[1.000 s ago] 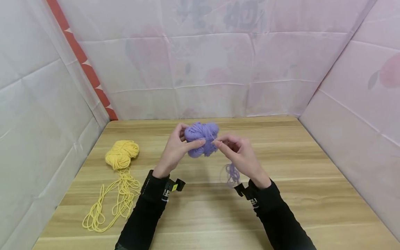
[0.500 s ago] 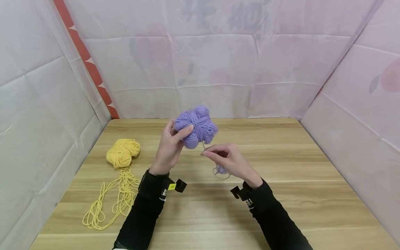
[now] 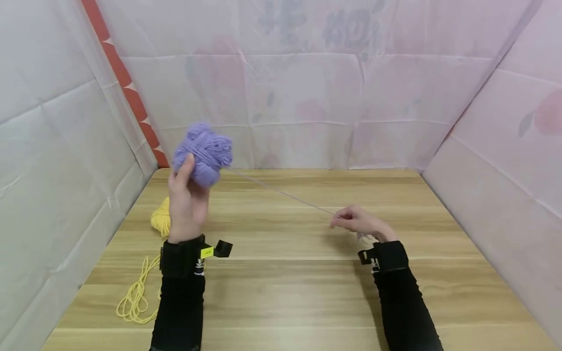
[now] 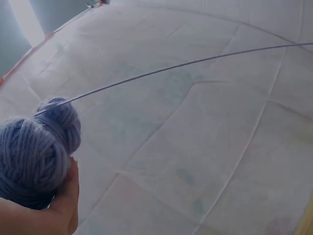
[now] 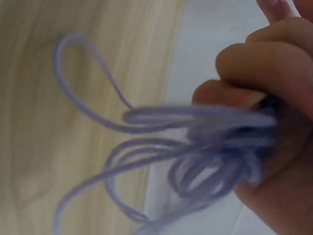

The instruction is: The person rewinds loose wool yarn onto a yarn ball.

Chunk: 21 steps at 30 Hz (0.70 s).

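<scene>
My left hand (image 3: 186,207) grips a purple skein of yarn (image 3: 204,152) and holds it up above the back left of the table; the thumb lies across its front. From the skein a purple strand (image 3: 281,191) runs tautly down to my right hand (image 3: 357,222), whose fingertips pinch it over the right half of the table. In the right wrist view a bunch of loose purple loops (image 5: 210,142) is tucked in the curled fingers of that hand and dangles out. The left wrist view shows the strand leaving the skein's top (image 4: 61,117).
A yellow skein (image 3: 161,218) lies on the wooden table (image 3: 285,292) at the left, partly hidden behind my left arm. Its loose yellow strands (image 3: 136,297) spread toward the front. Fabric walls (image 3: 303,107) enclose the back and both sides.
My left hand has carried the purple skein left and up. My right hand has moved right with the strand, which now stretches long between them. The left arm now covers part of the yellow yarn.
</scene>
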{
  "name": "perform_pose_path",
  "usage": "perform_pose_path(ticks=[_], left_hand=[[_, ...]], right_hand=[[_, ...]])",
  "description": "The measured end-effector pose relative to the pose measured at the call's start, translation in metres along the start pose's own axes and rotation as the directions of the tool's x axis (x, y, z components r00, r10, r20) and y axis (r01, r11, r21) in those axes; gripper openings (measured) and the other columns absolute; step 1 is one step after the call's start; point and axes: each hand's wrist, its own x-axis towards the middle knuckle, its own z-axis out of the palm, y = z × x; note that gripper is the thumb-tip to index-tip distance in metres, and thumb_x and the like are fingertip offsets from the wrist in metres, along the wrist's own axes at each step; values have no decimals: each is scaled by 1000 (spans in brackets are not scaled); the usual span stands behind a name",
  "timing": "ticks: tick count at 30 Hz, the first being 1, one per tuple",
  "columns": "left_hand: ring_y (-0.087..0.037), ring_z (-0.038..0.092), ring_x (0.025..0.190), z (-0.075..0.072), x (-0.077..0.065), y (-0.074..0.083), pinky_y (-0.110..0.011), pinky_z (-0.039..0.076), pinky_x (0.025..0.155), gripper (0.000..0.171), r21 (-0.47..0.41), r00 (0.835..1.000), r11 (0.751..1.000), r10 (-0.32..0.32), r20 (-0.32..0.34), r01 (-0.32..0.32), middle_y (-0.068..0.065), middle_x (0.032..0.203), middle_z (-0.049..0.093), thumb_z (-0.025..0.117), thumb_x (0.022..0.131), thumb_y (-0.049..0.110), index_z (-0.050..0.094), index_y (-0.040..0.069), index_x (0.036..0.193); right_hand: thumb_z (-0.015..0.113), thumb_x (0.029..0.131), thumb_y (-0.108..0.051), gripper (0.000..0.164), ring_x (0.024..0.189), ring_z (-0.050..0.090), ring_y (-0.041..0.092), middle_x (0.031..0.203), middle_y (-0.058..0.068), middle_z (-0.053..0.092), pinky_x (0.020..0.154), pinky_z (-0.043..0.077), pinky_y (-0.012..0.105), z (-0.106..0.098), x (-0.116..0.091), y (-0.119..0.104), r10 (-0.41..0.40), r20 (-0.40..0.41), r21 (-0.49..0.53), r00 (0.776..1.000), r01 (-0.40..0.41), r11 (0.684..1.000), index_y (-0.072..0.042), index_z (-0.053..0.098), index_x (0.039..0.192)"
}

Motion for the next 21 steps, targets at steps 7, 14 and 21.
perform_pose_path(ticks=[7,14,21], left_hand=[[-26,54,111,-15,13,25,-31,51,87,43,-98,986,983,146,-80,-153,-14,127,53,61,92,6,50,4,134],[-32,51,118,-27,12,45,-42,58,79,45,-155,971,980,89,-220,-125,-12,136,47,62,91,9,49,16,133],[-35,52,119,-22,11,40,-51,54,86,44,-204,979,975,45,-201,-87,-12,138,45,60,92,12,46,21,132]], right_hand=[[53,100,-21,37,55,42,10,72,-2,51,47,46,33,-32,-29,48,-79,12,204,997,75,976,12,60,115],[27,105,-1,33,62,37,23,95,5,64,51,22,41,-48,-48,79,-407,14,538,913,336,773,13,46,129],[22,106,-7,35,86,66,12,104,6,71,62,50,25,-46,-47,59,-326,-27,562,945,284,777,1,55,119]])
